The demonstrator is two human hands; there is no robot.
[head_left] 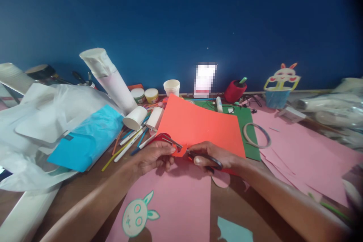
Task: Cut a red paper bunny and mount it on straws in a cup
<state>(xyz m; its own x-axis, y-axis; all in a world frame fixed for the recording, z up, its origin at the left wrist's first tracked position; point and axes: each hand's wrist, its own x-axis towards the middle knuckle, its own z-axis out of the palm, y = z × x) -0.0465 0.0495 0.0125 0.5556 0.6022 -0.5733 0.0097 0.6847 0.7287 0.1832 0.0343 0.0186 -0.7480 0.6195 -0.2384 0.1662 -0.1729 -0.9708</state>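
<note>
My left hand [159, 155] pinches a small orange paper piece [179, 152] between thumb and fingers. My right hand [211, 155] is closed round the dark handles of a pair of scissors [208, 159], whose blades reach left to the orange piece. Behind both hands lies a large orange sheet [201, 124]. Below them is a pink sheet [181, 204], with a bunny face cutout [135, 217] outlined in green on its left part. A pale blue paper scrap [234, 230] rests at the near edge.
White plastic and a blue packet [86, 140] cover the left side. Paper cups [136, 117], pens [130, 145] and paint tubs [151, 95] stand or lie behind. At right are a tape ring [257, 135], pink sheets [309, 151] and a blue cup with a bunny [277, 96].
</note>
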